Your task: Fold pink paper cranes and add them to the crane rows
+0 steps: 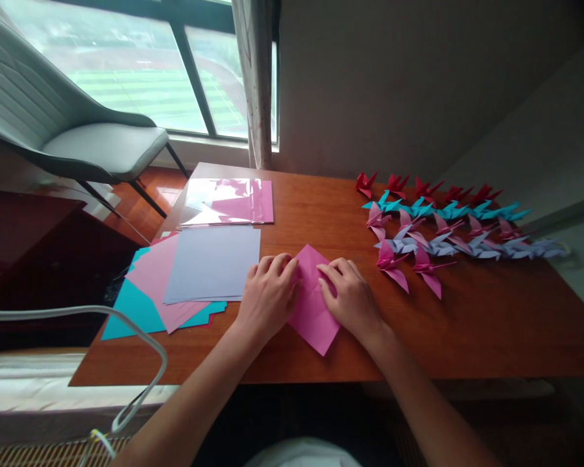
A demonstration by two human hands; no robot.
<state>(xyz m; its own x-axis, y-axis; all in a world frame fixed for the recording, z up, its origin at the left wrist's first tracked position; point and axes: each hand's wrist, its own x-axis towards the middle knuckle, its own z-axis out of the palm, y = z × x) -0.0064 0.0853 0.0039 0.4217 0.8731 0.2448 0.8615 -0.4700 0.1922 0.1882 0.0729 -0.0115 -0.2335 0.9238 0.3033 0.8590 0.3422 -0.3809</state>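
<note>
A bright pink sheet of origami paper (315,321) lies on the wooden table in front of me, turned so that its corners point away from and towards me. Crease lines show across its middle. My left hand (270,288) has its fingers curled on the paper's left edge. On the opposite edge, my right hand (353,295) pinches the paper between thumb and fingers. Parts of both side corners are hidden beneath my hands.
Rows of folded paper cranes in red, turquoise (421,207), pink and lavender stand at the right. Left of my hands lie lavender sheets (214,263) over pink and turquoise ones (131,308). A clear packet (226,202) of paper sits behind. A white cable (146,340) loops near the table's front-left corner.
</note>
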